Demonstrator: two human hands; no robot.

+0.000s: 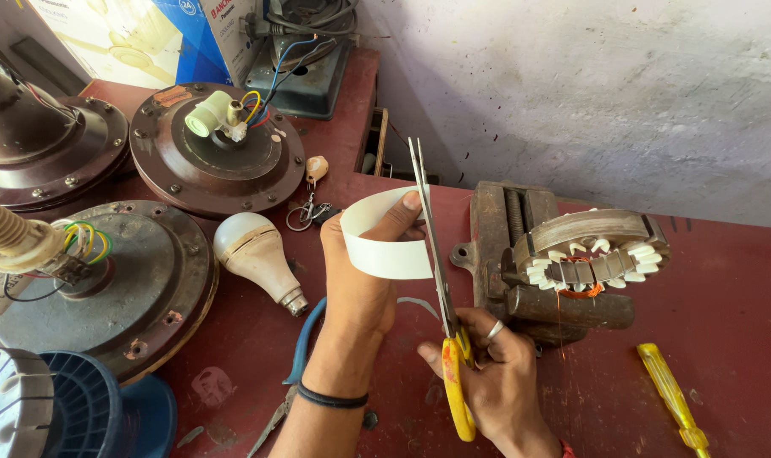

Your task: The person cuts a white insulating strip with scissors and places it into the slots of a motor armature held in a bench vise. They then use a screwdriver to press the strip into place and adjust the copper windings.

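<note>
Far left on the red bench [725, 322], brown ceiling-fan motor housings [216, 148] are stacked about, with a blue wire spool [89, 411] at the near corner and a white bulb [254, 250] lying on its side beside them. Blue-handled pliers [305, 348] are seen half hidden under the forearm.

Next, the left hand [360, 271] is raised over the bench, its grip closed round a curled strip of white insulation paper [381, 242], thumb on top, fingers wrapped beneath. The strip is held up in the air, just left of the blades. For a clean cut, the strip is best kept taut and square to the blades, with the thumb kept well back from the cutting line.

The yellow-handled scissors [441, 280] are gripped in the right hand [487, 365], fingers closed through the loops, blades nearly shut and pointing away, up along the strip's right edge. A long, steady closing stroke would probably serve better than short snips (a ragged edge is the risk with stiff paper).

Further right, a partly wound stator [593, 246] is clamped in a rusty vice [504, 246], and a yellow screwdriver [670, 390] lies untouched near the bench edge.
</note>
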